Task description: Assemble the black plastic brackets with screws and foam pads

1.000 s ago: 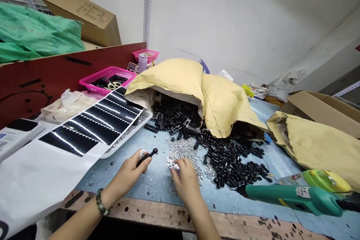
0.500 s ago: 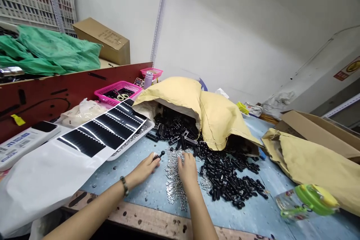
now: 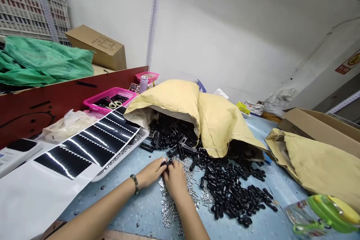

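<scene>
My left hand (image 3: 152,173), with a beaded bracelet at the wrist, is closed on a small black part (image 3: 168,162). Right against it, my right hand (image 3: 174,176) has its fingers closed at the same part; whether it also holds a small screw or nut is hidden. Both hands are over a spread of silver screws and nuts (image 3: 168,210) on the blue table (image 3: 112,198). To the right lies a heap of black parts (image 3: 230,187). More black pieces spill from two yellow sacks (image 3: 174,93) behind the hands.
A white tray (image 3: 108,167) under a sheet with black strips (image 3: 95,140) is at the left. Beyond it stands a pink basket (image 3: 92,102) with scissors. A green-lidded bottle (image 3: 323,213), another yellow sack (image 3: 317,157) and an open carton (image 3: 323,127) are at the right.
My right hand has moved from the screws up to my left hand, and they now meet at the black part. The view has shifted slightly.
</scene>
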A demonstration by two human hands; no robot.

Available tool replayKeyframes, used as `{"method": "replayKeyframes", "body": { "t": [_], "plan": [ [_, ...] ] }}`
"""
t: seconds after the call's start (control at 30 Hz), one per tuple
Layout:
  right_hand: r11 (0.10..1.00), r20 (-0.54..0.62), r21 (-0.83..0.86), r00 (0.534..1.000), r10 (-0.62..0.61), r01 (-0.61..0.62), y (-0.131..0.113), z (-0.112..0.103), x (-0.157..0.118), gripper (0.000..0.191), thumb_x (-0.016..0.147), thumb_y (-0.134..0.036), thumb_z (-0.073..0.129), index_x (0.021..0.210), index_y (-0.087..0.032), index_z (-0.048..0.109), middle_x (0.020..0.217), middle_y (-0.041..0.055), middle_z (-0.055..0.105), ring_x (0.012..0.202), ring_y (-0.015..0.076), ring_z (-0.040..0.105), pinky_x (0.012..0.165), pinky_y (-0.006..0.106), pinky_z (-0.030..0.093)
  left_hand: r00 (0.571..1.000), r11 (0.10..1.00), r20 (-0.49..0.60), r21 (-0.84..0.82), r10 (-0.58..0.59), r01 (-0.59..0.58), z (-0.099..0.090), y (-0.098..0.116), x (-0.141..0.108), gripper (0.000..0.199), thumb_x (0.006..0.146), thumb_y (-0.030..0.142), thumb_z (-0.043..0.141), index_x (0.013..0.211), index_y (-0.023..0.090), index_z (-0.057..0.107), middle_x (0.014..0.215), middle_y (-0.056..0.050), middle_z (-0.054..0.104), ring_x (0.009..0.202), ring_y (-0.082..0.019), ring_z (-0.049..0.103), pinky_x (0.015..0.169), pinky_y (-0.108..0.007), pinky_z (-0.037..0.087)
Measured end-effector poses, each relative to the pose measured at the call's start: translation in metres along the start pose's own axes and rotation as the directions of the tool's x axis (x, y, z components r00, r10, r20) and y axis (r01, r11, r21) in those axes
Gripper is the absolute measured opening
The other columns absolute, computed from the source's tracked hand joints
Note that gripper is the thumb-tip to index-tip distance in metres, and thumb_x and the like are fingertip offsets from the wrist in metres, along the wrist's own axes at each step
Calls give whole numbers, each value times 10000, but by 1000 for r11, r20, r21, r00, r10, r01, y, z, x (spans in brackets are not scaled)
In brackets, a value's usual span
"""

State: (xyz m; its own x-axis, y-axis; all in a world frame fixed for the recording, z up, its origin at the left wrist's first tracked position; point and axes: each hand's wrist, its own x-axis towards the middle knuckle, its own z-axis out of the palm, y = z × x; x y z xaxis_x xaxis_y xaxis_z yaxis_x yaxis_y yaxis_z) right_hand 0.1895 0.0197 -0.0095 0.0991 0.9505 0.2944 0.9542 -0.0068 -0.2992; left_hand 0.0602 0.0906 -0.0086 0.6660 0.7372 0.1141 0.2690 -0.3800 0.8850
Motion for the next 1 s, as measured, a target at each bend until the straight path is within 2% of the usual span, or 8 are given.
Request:
{"method": "replayKeyframes", "body": {
  "t": [0.17,0.33,0.47,0.57,0.67,0.8,0.87,1.0],
  "plan": [
    [991,90,119,993,-79,68,-10,-5,-26,290,840,-138,590,1112,-224,642,1092,56,630,1025,244,561,906,349,479,998,1000,59,-16,-20,21,-11,9,-52,315,953,414,430,1193,258,560,1210,-82,609,1118,-254,545,1005,-397,393],
    [966,84,247,991,-101,78,-9,-20,-38,208,882,-171,561,1063,-218,651,1214,82,596,1130,247,541,955,380,457,976,963,58,-160,-211,218,-30,12,-85,430,948,497,421,1318,288,488,1388,-62,507,1308,-258,420,1120,-432,282],
    [964,108,245,985,-135,105,-23,-20,-27,251,890,-140,519,1086,-244,637,1056,57,643,994,232,579,861,363,478,947,921,-46,-252,-319,298,-40,6,-92,490,913,569,439,1297,271,502,1407,-59,487,1363,-266,346,1150,-428,214],
    [973,192,185,966,-175,140,-35,-16,-18,270,830,-122,590,1050,-264,654,983,37,661,946,257,582,834,391,467,947,936,-139,-246,-291,252,-44,4,-96,413,922,553,433,1181,255,554,1216,-55,609,1223,-271,491,1059,-401,348],
    [976,226,171,960,-168,131,-26,-21,-14,224,834,-110,567,988,-239,664,967,42,663,939,253,589,836,390,467,946,957,-179,-161,-270,243,-50,6,-99,337,932,514,438,1055,235,580,954,-31,654,974,-258,596,879,-363,440],
    [995,-44,64,996,75,-72,7,-38,-15,309,866,-111,464,1135,-174,604,1192,135,586,1104,304,530,920,457,432,953,973,-194,-40,-232,229,-59,9,-99,299,928,483,463,1037,236,591,952,-29,641,874,-245,590,765,-331,436],
    [994,-115,62,989,97,-90,10,-39,-19,338,883,-149,462,1206,-164,558,1270,153,536,1157,318,493,940,472,419,954,977,-210,-9,-212,215,-61,10,-97,301,933,483,450,1018,231,593,951,-32,636,883,-246,585,767,-331,432],
    [980,102,183,990,-97,77,-29,-15,-24,245,872,-249,601,1115,-222,590,1096,75,621,1040,270,548,900,410,448,957,989,-253,13,-140,148,-62,10,-92,258,924,429,470,975,220,611,956,-36,637,924,-240,580,816,-336,436]
  ]
}}
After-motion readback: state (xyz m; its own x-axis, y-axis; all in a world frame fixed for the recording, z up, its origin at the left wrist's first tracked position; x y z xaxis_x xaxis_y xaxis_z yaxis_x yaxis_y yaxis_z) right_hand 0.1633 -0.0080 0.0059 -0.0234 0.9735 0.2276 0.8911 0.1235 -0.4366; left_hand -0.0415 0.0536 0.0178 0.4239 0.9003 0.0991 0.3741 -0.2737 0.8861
